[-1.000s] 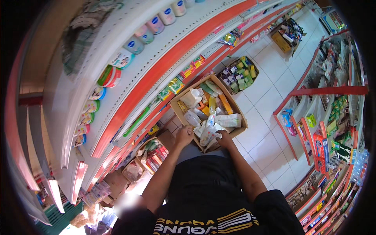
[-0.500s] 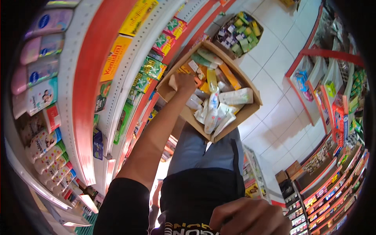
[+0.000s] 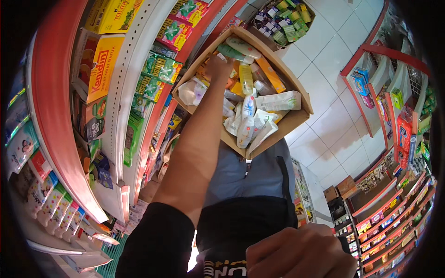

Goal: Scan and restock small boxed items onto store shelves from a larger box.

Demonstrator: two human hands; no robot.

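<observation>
An open cardboard box [image 3: 303,99] stands in front of my legs, filled with bottles, tubes and small cartons. My left hand [image 3: 218,68] reaches into its left part, among orange cartons; its fingertips are hidden there. Beside that hand lies a pale, clear-looking container [image 3: 192,90]. A yellow bottle [image 3: 246,78], a long orange carton [image 3: 271,76] and a white tube [image 3: 278,100] lie in the middle and right of the box. White bottles [image 3: 249,104] fill its near corner. Close to my chest, my right hand [image 3: 299,252] is curled closed; whatever it may hold is hidden.
Shelves with a red edge [image 3: 53,92] run along my left, carrying yellow cartons [image 3: 105,67] and green sachets [image 3: 157,74]. Beyond the box stands another box of small cartons [image 3: 282,23] on the white tiled floor [image 3: 320,83]. More stocked shelves [image 3: 394,217] stand to the right.
My left hand has moved farther into the box, away from me. The pale container beside it now shows more fully. The view has shifted closer to the left shelves; my right hand stays curled.
</observation>
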